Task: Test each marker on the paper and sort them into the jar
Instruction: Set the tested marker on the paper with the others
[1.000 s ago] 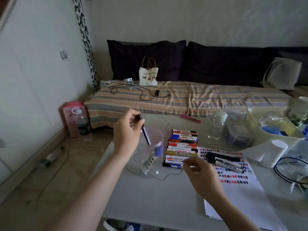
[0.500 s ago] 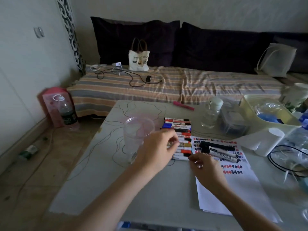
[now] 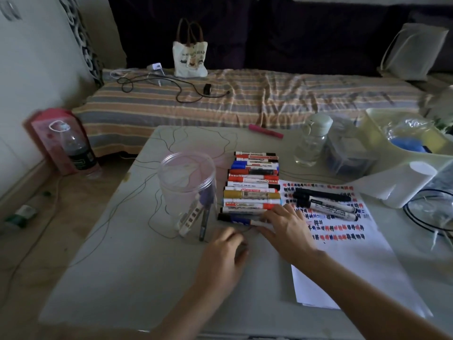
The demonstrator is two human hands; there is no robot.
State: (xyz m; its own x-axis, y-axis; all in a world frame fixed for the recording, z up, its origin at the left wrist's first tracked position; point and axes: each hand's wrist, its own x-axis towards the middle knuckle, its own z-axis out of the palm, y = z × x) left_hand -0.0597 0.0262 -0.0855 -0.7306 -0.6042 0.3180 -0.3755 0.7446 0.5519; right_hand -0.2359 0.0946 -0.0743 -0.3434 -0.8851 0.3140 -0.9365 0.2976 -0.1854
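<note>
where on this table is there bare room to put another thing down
Bare: the near-left table top, in front of the jar and left of the left hand; also behind the jar. Crowded: the marker row, paper and the right side by the tray.

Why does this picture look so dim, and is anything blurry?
Head view: the light is low, so the table looks grey and the cushions almost black; the left hand is smeared by motion; the red box at the left edge is soft; straight edges bow outward, as a wide lens makes them.
</note>
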